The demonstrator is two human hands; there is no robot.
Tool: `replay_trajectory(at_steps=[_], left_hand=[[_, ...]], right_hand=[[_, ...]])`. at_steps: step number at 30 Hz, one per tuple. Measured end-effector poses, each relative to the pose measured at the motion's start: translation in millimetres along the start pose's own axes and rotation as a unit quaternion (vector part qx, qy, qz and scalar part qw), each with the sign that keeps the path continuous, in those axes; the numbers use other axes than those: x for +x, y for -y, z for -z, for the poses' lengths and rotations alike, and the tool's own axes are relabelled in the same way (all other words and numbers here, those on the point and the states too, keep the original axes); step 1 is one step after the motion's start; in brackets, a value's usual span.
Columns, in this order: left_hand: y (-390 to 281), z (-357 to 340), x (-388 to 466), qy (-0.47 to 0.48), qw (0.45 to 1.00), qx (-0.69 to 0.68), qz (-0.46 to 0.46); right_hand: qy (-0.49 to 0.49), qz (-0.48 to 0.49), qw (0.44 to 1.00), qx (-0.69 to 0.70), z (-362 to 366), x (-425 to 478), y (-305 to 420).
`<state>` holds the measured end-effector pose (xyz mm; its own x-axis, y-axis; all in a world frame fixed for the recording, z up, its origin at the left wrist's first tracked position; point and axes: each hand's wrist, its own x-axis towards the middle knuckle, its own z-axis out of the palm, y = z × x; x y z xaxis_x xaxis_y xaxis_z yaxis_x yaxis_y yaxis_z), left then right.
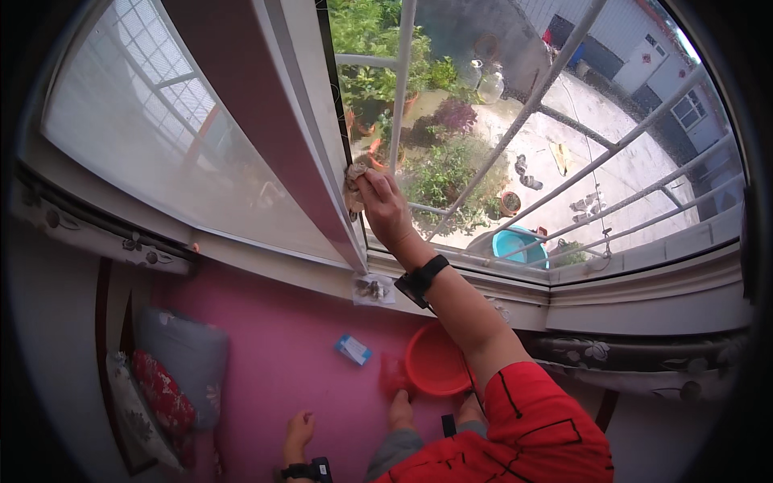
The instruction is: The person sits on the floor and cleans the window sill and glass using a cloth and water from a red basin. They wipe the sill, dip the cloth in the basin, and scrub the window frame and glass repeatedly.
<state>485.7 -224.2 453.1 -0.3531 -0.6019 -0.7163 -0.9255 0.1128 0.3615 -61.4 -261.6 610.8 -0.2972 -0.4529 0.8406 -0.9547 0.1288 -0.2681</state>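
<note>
My right hand is raised to the window and pinches a crumpled, dirty-looking pale cloth or tissue. The wad rests against the inner edge of the upright window frame, beside the glass. My left hand hangs low at my side with its fingers curled, and nothing shows in it. Under the right wrist, a white sheet with small dark crumpled bits on it lies on the windowsill.
A red plastic basin stands before my feet, with a red plastic bag beside it. A blue-and-white packet lies on the pink surface. Pillows are at left. White metal bars cross outside the window.
</note>
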Motion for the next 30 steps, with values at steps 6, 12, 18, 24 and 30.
replay_trajectory(at_steps=[6,12,18,24,30], left_hand=[[-8,2,10,0.019,1.0,-0.02,-0.011],[-152,34,41,0.005,0.982,-0.072,-0.176],[-379,64,-5,0.053,0.876,-0.254,-0.406],[-432,1,-12,0.147,0.744,-0.489,-0.431],[-447,-37,-33,0.131,0.702,-0.591,-0.376]], right_hand=[[0.087,-0.125,0.984,0.089,7,-19,4],[0.06,-0.507,0.655,0.556,70,-53,17],[0.03,-0.506,0.526,0.683,126,-89,38],[-0.01,-0.502,0.505,0.702,177,-104,19],[0.007,-0.501,0.497,0.708,230,-108,0]])
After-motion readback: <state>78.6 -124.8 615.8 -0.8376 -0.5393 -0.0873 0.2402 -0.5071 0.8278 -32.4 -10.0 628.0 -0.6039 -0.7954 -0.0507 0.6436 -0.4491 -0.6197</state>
